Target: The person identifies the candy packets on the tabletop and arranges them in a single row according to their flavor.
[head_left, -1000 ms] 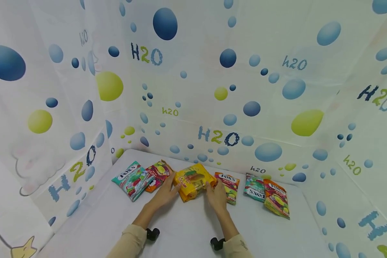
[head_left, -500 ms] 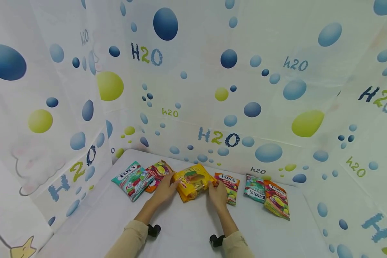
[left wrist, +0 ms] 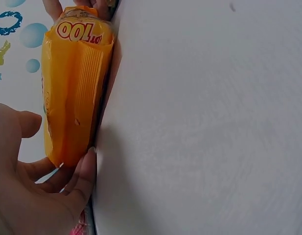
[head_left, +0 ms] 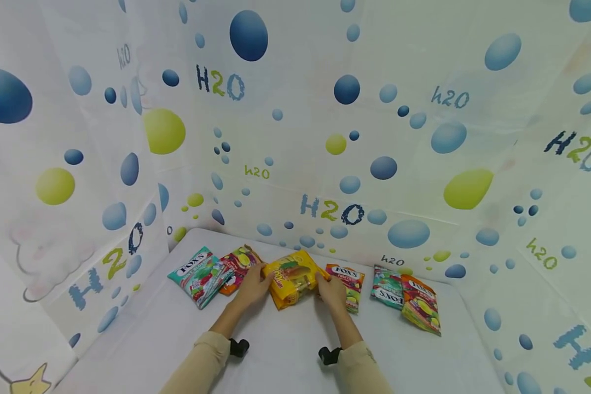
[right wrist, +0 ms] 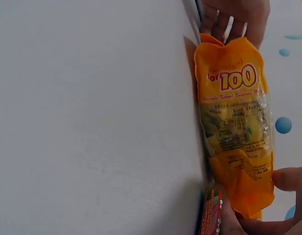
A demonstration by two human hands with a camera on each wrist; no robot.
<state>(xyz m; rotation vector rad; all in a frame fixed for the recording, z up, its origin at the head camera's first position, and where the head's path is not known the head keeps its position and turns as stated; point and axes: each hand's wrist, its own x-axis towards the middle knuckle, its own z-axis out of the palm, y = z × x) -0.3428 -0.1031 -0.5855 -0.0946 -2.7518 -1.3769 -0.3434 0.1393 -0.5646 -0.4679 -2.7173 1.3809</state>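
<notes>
Edging slightly up the view since a second ago with left sleeve [head_left: 202, 358] and right sleeve [head_left: 361, 364], while leaving yellow bag [head_left: 293, 275] almost where it was. Coming to left hand [head_left: 252, 285]: curled partway round one end of the bag, with thumb alongside. Crossing to right hand [head_left: 332, 291]: likewise curled, gripping the opposite end with thumb on the side and fingers beneath. Held between the two, then, tilted, around mid-table [head_left: 280, 350]; either resting or just raised, impossible to tell which. Looking light and soft, perhaps full of small loose sweets, so likely to sag in the middle and crinkle under a squeeze. Probably slippery too, with such glossy film, but hardly fragile. Best taken by both ends, as now, or cupped from below, without tugging at the seam [left wrist: 89, 73]. Moving beyond: teal pack [head_left: 197, 276] overlapping red pack [head_left: 238, 268] at left, Fox's pack [head_left: 352, 282] behind right hand, overlapping pair [head_left: 421, 303] farther right. Last, at the back, bubble-print wall [head_left: 285, 137].
</notes>
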